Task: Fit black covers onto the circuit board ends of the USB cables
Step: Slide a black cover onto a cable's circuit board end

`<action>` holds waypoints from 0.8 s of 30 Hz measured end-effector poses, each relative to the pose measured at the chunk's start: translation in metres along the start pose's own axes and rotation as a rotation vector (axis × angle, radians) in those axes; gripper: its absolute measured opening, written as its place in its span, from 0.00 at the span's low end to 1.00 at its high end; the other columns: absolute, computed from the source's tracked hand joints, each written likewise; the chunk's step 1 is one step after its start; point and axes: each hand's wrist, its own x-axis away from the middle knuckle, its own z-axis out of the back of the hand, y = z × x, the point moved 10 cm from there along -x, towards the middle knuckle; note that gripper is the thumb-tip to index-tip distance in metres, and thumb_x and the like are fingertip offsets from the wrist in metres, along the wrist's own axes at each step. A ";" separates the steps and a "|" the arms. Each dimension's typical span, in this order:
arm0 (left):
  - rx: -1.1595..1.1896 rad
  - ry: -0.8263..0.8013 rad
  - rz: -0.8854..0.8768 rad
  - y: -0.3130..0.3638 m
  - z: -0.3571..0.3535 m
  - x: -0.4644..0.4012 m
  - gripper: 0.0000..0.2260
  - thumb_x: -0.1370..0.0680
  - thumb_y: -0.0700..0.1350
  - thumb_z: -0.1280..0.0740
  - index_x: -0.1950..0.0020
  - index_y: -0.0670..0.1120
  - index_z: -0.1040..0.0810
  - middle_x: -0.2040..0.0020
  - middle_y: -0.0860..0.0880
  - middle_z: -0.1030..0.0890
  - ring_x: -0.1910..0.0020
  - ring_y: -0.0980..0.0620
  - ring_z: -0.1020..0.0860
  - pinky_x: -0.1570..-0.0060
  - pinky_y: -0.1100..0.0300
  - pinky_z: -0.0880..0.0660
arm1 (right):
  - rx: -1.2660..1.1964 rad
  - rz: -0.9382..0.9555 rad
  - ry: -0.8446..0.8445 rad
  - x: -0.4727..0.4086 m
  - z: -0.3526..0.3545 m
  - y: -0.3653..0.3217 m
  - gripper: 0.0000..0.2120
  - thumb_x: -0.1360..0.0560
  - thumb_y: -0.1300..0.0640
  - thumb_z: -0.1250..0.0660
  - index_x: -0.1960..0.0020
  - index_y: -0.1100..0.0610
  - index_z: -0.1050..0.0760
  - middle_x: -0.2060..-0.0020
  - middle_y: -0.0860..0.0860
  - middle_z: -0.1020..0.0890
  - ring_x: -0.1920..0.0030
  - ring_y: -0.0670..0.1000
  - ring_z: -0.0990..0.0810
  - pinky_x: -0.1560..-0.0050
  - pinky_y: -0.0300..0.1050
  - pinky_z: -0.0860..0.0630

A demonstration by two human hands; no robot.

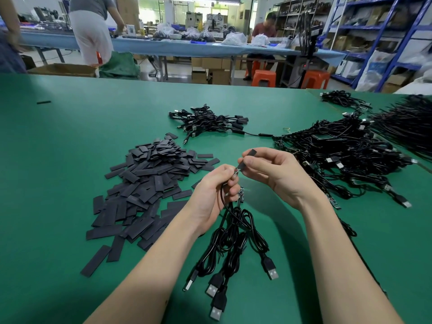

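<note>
Two bare forearms, no sleeves, bare hands.

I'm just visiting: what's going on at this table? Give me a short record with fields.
left hand: grips a bunch of USB cables, one circuit board end held up
right hand: pinches a black cover at that end
cover supply: pile of black covers at left
cable supply: heap of cables at right
surface: green table

My left hand [216, 190] hides most of the small green circuit board [236, 172] I pinch. My right hand [268, 169] covers the middle of the flat black cover [252, 152]. The big pile of black cables [411, 122] runs off the right edge. Far shelves look blurry.
</note>
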 end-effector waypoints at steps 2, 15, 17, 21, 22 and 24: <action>0.019 0.016 0.006 0.000 0.002 0.000 0.10 0.16 0.41 0.43 0.58 0.46 0.34 0.64 0.51 0.32 0.68 0.55 0.33 0.65 0.62 0.35 | 0.032 0.012 0.003 -0.001 -0.003 0.000 0.10 0.37 0.56 0.21 0.57 0.56 0.14 0.56 0.59 0.13 0.55 0.52 0.14 0.49 0.42 0.19; -0.062 0.277 -0.199 0.007 0.029 -0.004 0.05 0.23 0.34 0.29 0.51 0.43 0.20 0.63 0.48 0.17 0.64 0.54 0.19 0.60 0.64 0.22 | -0.005 -0.003 0.227 -0.007 0.022 0.013 0.05 0.28 0.62 0.24 0.55 0.64 0.15 0.59 0.58 0.14 0.59 0.51 0.16 0.53 0.37 0.19; -0.128 0.280 -0.252 0.011 0.028 -0.002 0.05 0.24 0.34 0.27 0.53 0.43 0.18 0.61 0.47 0.15 0.62 0.52 0.17 0.58 0.64 0.21 | -0.074 -0.028 0.231 -0.008 0.025 0.015 0.08 0.31 0.59 0.22 0.55 0.64 0.15 0.59 0.57 0.14 0.59 0.50 0.15 0.54 0.35 0.19; -0.221 0.290 -0.326 0.018 0.027 0.002 0.04 0.25 0.35 0.25 0.55 0.44 0.15 0.60 0.45 0.14 0.61 0.50 0.15 0.57 0.64 0.21 | -0.160 -0.087 0.222 -0.008 0.027 0.024 0.12 0.36 0.57 0.21 0.57 0.64 0.15 0.60 0.57 0.14 0.60 0.50 0.15 0.56 0.35 0.19; -0.244 0.291 -0.336 0.019 0.026 0.003 0.05 0.25 0.35 0.25 0.56 0.45 0.14 0.60 0.44 0.14 0.61 0.50 0.15 0.57 0.63 0.20 | -0.158 -0.095 0.210 -0.009 0.026 0.026 0.11 0.36 0.57 0.21 0.58 0.64 0.15 0.60 0.57 0.14 0.60 0.49 0.15 0.56 0.34 0.19; -0.276 0.292 -0.350 0.019 0.025 0.004 0.05 0.25 0.35 0.25 0.56 0.45 0.14 0.61 0.44 0.14 0.62 0.50 0.15 0.57 0.63 0.20 | -0.149 -0.103 0.187 -0.009 0.025 0.028 0.10 0.36 0.56 0.21 0.59 0.62 0.14 0.60 0.56 0.14 0.60 0.49 0.15 0.56 0.35 0.19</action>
